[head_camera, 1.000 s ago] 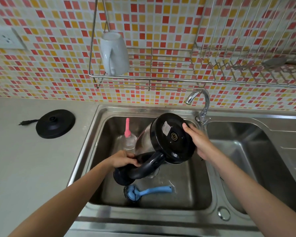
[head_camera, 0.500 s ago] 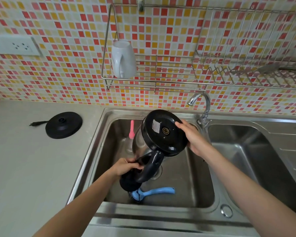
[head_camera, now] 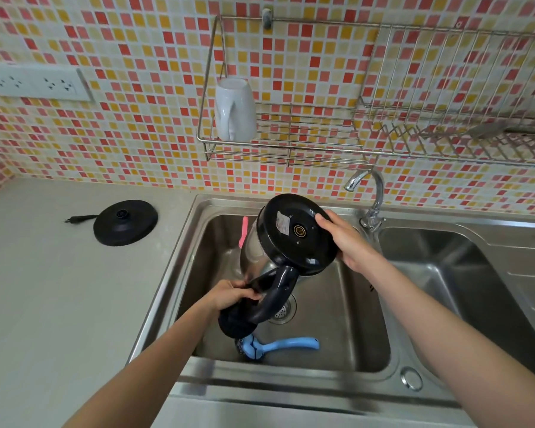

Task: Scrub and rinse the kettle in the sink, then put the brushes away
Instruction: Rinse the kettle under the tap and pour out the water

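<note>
Over sink, left hand gripping kettle handle, right hand clasping base, pink brush half-hidden

White mug upturned in wire rack, black power base on counter, wall sockets

Tipped base-to-camera, the kettle hides its mouth & all but the top of a pink brush. Its low end covers part of the blue brush head. Its base label is too small to read. At right edge the dish rack is cut off; grey item on it too blurred to ID.
</note>
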